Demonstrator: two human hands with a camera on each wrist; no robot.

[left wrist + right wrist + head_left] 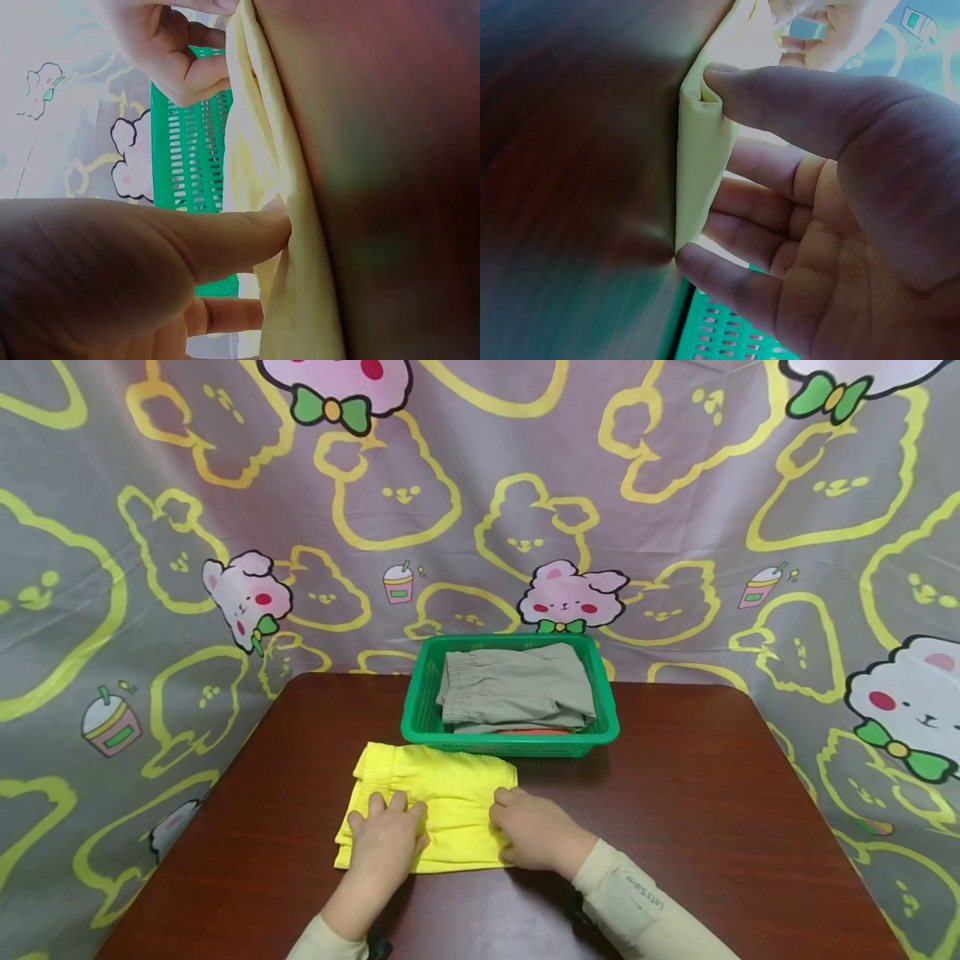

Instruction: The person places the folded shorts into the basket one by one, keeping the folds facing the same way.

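Folded yellow shorts [457, 835] lie on the table, their gathered elastic waistband toward the left. My left hand [386, 839] rests on the left part of them with its fingers spread. In the left wrist view, the left thumb [240, 236] presses into the folded front edge. At the right edge of the shorts is my right hand [536, 828], touching the cloth. The right wrist view has the right thumb [780, 94] against a fold, with the fingers fairly straight along the cloth. The undersides of the layers are hidden.
Behind the shorts stands a green perforated basket [510, 745], close to their far edge. Folded grey shorts [517, 685] lie in it, over something orange-red [536, 732]. The brown table [712, 793] is enclosed by a patterned cloth [465, 468] at back and sides.
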